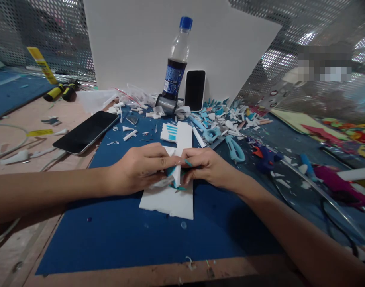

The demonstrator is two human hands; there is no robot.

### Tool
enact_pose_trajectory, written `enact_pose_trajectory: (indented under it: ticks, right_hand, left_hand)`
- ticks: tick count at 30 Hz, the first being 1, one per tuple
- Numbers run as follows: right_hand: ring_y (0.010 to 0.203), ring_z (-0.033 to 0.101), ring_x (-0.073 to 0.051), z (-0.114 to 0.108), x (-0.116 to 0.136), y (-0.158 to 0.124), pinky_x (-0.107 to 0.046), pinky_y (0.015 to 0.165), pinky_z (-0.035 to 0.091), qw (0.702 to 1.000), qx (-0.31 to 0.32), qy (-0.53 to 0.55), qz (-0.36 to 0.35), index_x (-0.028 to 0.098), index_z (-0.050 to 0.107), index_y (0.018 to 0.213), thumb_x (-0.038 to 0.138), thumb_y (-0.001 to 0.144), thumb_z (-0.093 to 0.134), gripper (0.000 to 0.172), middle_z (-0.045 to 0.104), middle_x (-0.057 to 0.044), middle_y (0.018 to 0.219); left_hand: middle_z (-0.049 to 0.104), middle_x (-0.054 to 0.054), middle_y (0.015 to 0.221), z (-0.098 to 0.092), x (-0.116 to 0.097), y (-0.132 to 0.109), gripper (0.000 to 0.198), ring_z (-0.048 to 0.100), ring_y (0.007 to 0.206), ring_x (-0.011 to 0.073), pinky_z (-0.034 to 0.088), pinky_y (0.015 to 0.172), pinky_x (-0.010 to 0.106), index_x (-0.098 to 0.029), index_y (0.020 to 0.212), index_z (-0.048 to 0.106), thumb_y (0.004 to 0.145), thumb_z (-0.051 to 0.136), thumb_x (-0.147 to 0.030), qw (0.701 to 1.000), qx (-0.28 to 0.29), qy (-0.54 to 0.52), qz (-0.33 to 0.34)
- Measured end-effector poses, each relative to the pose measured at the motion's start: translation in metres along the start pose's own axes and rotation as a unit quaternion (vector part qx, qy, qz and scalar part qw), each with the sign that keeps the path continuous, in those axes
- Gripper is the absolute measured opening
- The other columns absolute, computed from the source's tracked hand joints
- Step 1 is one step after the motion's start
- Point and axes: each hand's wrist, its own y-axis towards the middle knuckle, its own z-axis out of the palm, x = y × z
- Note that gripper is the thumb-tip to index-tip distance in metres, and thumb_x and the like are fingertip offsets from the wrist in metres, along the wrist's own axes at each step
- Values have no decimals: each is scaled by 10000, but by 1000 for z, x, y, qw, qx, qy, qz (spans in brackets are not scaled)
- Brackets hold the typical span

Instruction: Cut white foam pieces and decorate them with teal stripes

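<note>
**A:** Where's the small foam piece (177, 175)?

**B:** Over the middle of the tabletop (27, 119), just above the white foam sheet (170, 201) lying on the blue mat (110, 231).

**A:** And each grip?

**B:** Both are closed on it. The left hand (137, 169) pinches its left side. The right hand (210, 167) nips the teal strip (187, 162) at its edge between thumb and forefinger (the two sets of fingertips nearly meet).

**A:** How would you handle it well?

**B:** I'd say light, even pressure, since foam likely dents. Keep the strip flat along the edge, with the piece low over the sheet.

**A:** And around it?

**B:** Scissors (234, 149) and scattered offcuts lie towards the right edge. A bottle (176, 59) stands at the far edge, and a phone (86, 131) lies towards the left.
</note>
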Motion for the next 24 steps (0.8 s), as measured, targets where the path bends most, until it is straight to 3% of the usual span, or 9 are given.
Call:
enact_pose_trajectory:
  ticks: [6, 24]
  right_hand:
    - [732, 583, -115, 0, -1, 1, -219, 678, 453, 1000, 4, 25, -2, 142, 742, 806, 363, 816, 667, 233, 600, -24, 774]
    - [685, 547, -102, -1, 0, 3, -215, 649, 436, 999, -6, 52, 9, 121, 745, 831, 278, 789, 712, 166, 622, -24, 767]
  left_hand:
    - [627, 105, 903, -3, 0, -1, 290, 597, 839, 157, 515, 746, 266, -124, 1216, 523, 932, 468, -100, 1000, 7, -16, 13]
    - [610, 103, 855, -1, -1, 1, 244, 564, 760, 143, 497, 686, 237, -105, 1180, 506, 942, 454, -103, 998, -45, 19, 43]
